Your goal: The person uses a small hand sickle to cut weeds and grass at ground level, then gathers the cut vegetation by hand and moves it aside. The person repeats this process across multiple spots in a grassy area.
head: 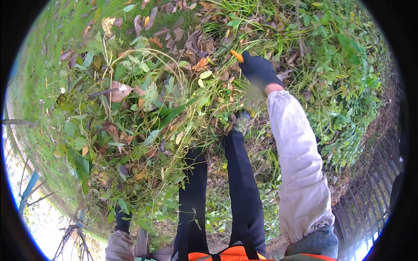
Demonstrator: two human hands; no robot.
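My right hand [259, 70], in a dark glove, is closed around the orange handle [236, 55] of a hand tool. A thin dark part runs from the handle toward the leaf litter; its shape is too blurred to tell. At the lower left is my left hand [122, 220], also in a dark glove, its fingers hidden by foliage. It grips a large loose bundle of vines and weeds [140, 130], with green leaves, yellowish stems and dry brown leaves caught in it. This bundle spreads in front of my dark-trousered legs [243, 182] and covers part of one.
Low leafy ground cover [346, 107] grows thickly on the right, beside a dark metal fence [372, 192]. Fallen brown leaves [199, 42] lie among grass tufts ahead. Mown grass [62, 29] stretches to the left. Bare branches [73, 230] show at the lower left rim.
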